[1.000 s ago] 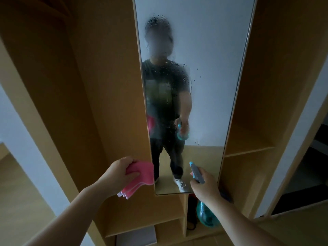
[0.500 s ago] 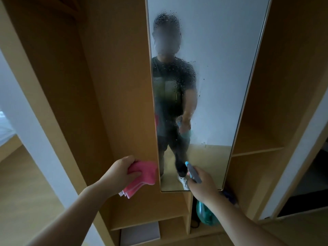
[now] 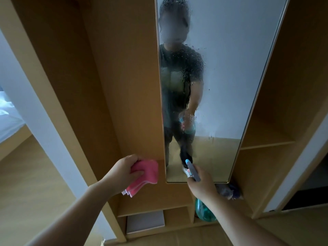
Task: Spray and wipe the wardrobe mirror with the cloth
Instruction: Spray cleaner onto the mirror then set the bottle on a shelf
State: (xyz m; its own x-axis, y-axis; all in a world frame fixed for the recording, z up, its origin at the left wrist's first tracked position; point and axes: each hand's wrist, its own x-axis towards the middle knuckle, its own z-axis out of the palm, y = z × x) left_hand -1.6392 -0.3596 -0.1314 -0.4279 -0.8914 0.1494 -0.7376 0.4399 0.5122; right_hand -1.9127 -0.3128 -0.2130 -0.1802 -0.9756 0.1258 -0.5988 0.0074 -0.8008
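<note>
The tall wardrobe mirror (image 3: pixel 230 71) stands upright in the middle of the wooden wardrobe; its left half is misted and beaded with spray drops. My left hand (image 3: pixel 122 172) grips a folded pink cloth (image 3: pixel 145 174) just left of the mirror's lower left corner, not touching the glass. My right hand (image 3: pixel 202 183) holds a teal spray bottle (image 3: pixel 204 212), its blue nozzle pointing up at the mirror's bottom edge. The bottle's body hangs below my wrist, partly hidden by my arm.
Wooden wardrobe panels (image 3: pixel 124 86) flank the mirror, with open shelves (image 3: pixel 266 144) at right and low cubbies below. A grey box (image 3: pixel 145 222) sits in a lower cubby. A dark bundle (image 3: pixel 230 192) lies on the shelf under the mirror. White wall and bed lie left.
The view has shifted left, so the mirror now sits further right in frame. Both hands keep their grip and stay at the mirror's lower edge; the cloth hand sits slightly further from the glass.
</note>
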